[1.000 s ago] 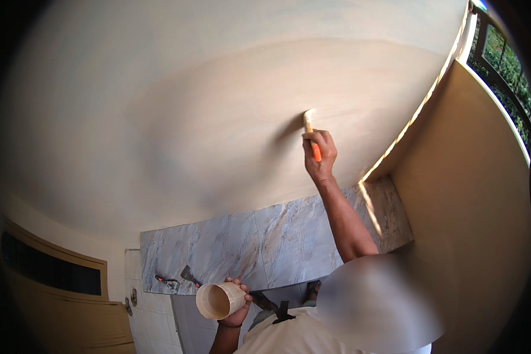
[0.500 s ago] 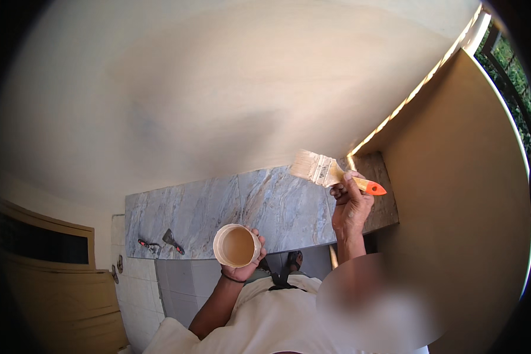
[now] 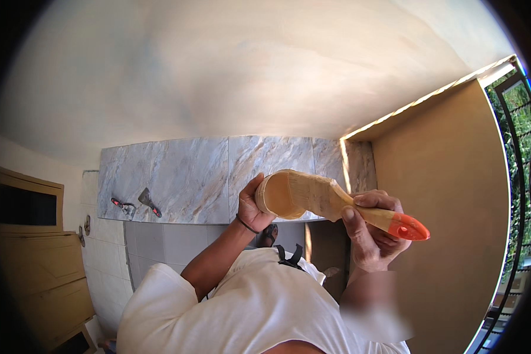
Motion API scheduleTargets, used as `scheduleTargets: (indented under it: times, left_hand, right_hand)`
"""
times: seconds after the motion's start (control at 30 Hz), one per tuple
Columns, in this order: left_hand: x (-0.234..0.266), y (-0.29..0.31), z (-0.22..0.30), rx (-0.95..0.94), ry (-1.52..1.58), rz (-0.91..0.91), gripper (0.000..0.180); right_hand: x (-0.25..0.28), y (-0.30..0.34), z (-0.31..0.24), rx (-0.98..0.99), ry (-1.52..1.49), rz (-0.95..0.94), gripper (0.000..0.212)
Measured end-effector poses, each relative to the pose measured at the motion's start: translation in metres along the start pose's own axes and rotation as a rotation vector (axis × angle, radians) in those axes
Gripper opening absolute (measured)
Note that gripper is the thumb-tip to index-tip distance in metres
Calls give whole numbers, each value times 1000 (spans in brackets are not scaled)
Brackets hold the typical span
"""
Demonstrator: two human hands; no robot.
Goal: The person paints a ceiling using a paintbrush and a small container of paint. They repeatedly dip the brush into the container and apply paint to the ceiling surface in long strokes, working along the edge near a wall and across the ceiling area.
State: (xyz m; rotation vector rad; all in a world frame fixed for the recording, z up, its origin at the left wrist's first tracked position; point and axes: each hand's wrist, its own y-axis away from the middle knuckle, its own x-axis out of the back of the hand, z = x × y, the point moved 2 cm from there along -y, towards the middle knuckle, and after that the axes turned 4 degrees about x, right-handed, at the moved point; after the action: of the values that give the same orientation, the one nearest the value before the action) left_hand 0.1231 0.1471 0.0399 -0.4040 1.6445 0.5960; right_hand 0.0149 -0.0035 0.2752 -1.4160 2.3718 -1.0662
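My left hand (image 3: pixel 253 206) is wrapped around a round tub (image 3: pixel 268 197) of beige liquid, held over the front edge of the marble-patterned counter. In my right hand (image 3: pixel 374 230) is a wide paintbrush (image 3: pixel 318 194) with a wooden handle and a red-orange tip. The handle is gripped near the ferrule, and the bristles point left, overlapping the tub's mouth. From this angle I cannot tell whether they touch the liquid. Beige residue coats the bristles and ferrule.
On the left of the counter (image 3: pixel 189 177) lie a scraper (image 3: pixel 150 202) and a second red-and-black handled tool (image 3: pixel 123 206). A pale wall (image 3: pixel 248 71) rises behind. At the right stands a tan side wall (image 3: pixel 442 177) beside a window; a wooden door (image 3: pixel 41 259) is far left.
My right hand has brought the paintbrush down and nearer, over the tub. My left hand has moved the tub rightward and up in view. The whole view has shifted.
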Motion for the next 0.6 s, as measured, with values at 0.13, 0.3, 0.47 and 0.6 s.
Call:
scheduleTargets:
  times: [0.13, 0.3, 0.47, 0.6]
  left_hand:
    - [-3, 10, 6, -7, -12, 6, 41]
    - [-4, 23, 16, -67, -41, -19, 42]
    - [-6, 34, 25, -101, -28, -42, 41]
    - [-8, 41, 30, -134, -45, -36, 40]
  right_hand:
    - [-28, -2, 0, -53, 55, -155, 18]
    - [-53, 0, 11, -120, 73, -298, 18]
    - [-74, 5, 18, -149, 60, -410, 16]
    - [-84, 6, 19, -171, 79, -428, 14]
